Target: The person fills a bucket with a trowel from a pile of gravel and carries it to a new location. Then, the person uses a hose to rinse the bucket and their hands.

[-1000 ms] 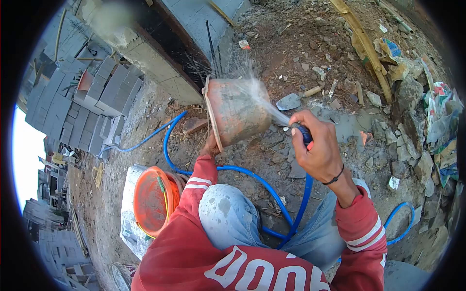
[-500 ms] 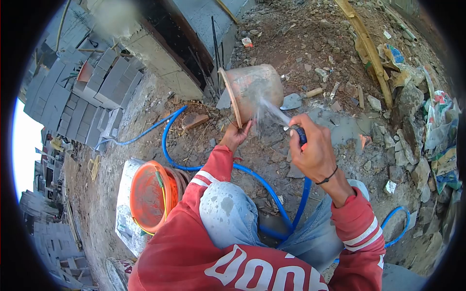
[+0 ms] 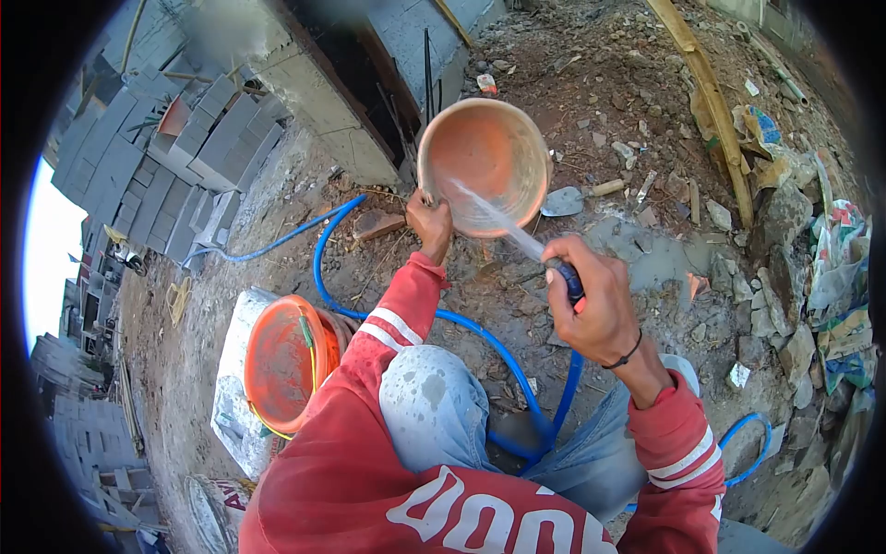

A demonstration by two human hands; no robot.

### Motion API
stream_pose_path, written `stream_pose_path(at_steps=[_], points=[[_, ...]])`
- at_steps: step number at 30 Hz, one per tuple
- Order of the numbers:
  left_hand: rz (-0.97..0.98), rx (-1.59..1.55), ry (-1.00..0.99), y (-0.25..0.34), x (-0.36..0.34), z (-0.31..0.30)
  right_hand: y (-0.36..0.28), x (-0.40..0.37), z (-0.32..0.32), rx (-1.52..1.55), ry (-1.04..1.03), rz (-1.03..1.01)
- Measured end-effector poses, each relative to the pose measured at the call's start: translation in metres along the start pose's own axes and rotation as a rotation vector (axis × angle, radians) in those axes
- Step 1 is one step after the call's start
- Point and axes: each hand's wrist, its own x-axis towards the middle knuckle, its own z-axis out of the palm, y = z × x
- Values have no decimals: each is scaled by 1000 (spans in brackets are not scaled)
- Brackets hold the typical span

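Note:
An orange bucket [image 3: 480,152], coated with grey residue, is tilted so that its open mouth faces me. My left hand [image 3: 430,222] grips its rim at the lower left, fingers closed over the edge. My right hand [image 3: 591,295] is wrapped round the end of a blue hose [image 3: 570,282], on the right of the bucket. From the hose a jet of water [image 3: 503,222] shoots up and left into the bucket's inside. The hose runs down between my knees and loops over the ground to the left.
Another orange bucket [image 3: 281,365] with a yellow-green cord stands at my left on a white sack. A trowel [image 3: 563,201] lies right of the held bucket, by a grey puddle [image 3: 637,249]. Concrete blocks [image 3: 111,166], a wooden plank [image 3: 706,92] and rubble surround the spot.
The held bucket has turned from its side so its mouth now faces me. The water has shifted from its outer wall to its inside. My left hand has moved slightly up and left.

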Motion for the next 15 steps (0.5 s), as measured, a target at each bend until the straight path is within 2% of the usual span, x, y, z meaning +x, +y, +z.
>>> stream_pose_path(at_steps=[3, 5, 6, 7, 9, 10, 11, 13, 14, 15], points=[[-18, 145, -42, 6, 1, 0, -8, -1, 1, 67, -107, 113], [133, 123, -43, 12, -1, 6, -6, -2, 0, 58, -100, 85], [366, 33, -35, 15, -3, 9, -4, -3, 0, 48, -92, 55], [364, 31, -30, 22, -2, 13, -4, -2, -1, 46, -97, 52], [578, 74, -175, 32, 2, 21, -5, -3, -2, 51, -46, 83], [685, 108, -346, 32, -3, 14, -4, -2, 0, 48, -53, 80], [682, 107, -340, 28, -4, 14, 0, -3, 1, 32, -31, 77], [939, 310, -517, 18, -7, 19, 5, -3, 0, 10, -9, 72], [979, 450, -623, 13, -10, 22, 5, -3, 0, -24, -14, 62], [973, 450, -624, 9, -13, 26, 5, -4, 1, -56, -22, 55]])
